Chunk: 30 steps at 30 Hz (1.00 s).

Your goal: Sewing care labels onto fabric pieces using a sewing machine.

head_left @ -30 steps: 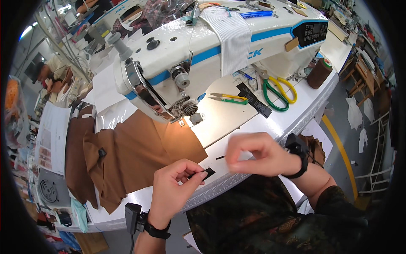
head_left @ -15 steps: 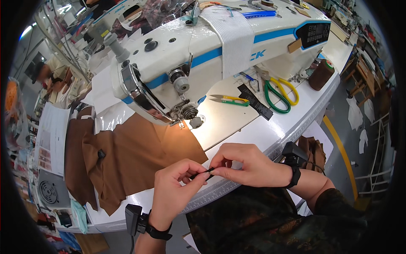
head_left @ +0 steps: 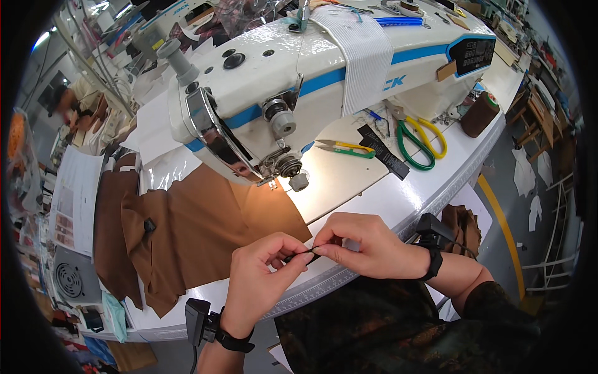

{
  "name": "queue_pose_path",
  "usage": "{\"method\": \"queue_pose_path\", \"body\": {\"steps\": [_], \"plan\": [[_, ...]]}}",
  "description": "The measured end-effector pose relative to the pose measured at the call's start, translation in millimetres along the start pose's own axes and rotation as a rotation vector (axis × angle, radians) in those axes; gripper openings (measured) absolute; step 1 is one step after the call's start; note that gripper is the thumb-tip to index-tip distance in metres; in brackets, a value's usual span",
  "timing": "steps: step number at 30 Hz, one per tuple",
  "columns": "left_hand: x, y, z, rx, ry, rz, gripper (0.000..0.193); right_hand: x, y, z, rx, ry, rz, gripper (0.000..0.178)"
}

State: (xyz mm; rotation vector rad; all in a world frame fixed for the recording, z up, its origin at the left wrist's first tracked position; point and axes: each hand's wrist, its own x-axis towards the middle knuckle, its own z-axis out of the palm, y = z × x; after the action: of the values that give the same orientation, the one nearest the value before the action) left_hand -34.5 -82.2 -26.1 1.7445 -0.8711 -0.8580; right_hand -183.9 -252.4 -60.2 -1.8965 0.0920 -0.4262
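Note:
Both my hands meet above the table's front edge, pinching a small dark strip (head_left: pixel 314 252) between them; its kind is too hidden to tell. My left hand (head_left: pixel 265 271) grips one end between thumb and fingers. At the other end, my right hand (head_left: pixel 367 246) has thumb and forefinger closed on it. Just beyond my hands, a piece of brown fabric (head_left: pixel 205 230) lies spread on the table, its right part under the lit presser foot (head_left: pixel 272 184) of a white and blue sewing machine (head_left: pixel 249 68).
Thread snips (head_left: pixel 349 149), green and yellow scissors (head_left: pixel 418 140), a black printed label strip (head_left: pixel 383 153) and a brown thread spool (head_left: pixel 479 115) lie right of the needle. White elastic webbing (head_left: pixel 364 68) drapes over the machine. Another person (head_left: pixel 78 106) sits far left.
The machine and table have shifted slightly right in the picture as the view turned. My hands keep their pinch on the dark strip, with fingertips a little closer together.

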Motion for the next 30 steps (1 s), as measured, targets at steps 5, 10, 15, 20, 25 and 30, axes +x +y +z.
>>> {"method": "queue_pose_path", "body": {"steps": [5,10,15,20,25,30], "plan": [[-3,2,-8,-0.003,-0.012,-0.013,0.014,0,3,2,0.044,0.081,0.008,0.010],[-6,-1,-10,-0.016,0.019,0.010,0.016,1,5,4,0.157,0.121,0.147,0.011],[-7,3,-6,-0.032,0.050,0.003,0.015,0,7,5,0.264,0.134,0.215,0.012],[-6,6,-4,-0.061,0.082,-0.050,0.013,0,6,5,0.277,0.134,0.228,0.012],[-4,-1,-4,-0.127,0.064,-0.045,0.013,-1,6,5,0.213,0.133,0.195,0.013],[-5,-2,-3,-0.091,0.076,0.004,0.013,-1,5,5,0.211,0.138,0.173,0.012]]}}
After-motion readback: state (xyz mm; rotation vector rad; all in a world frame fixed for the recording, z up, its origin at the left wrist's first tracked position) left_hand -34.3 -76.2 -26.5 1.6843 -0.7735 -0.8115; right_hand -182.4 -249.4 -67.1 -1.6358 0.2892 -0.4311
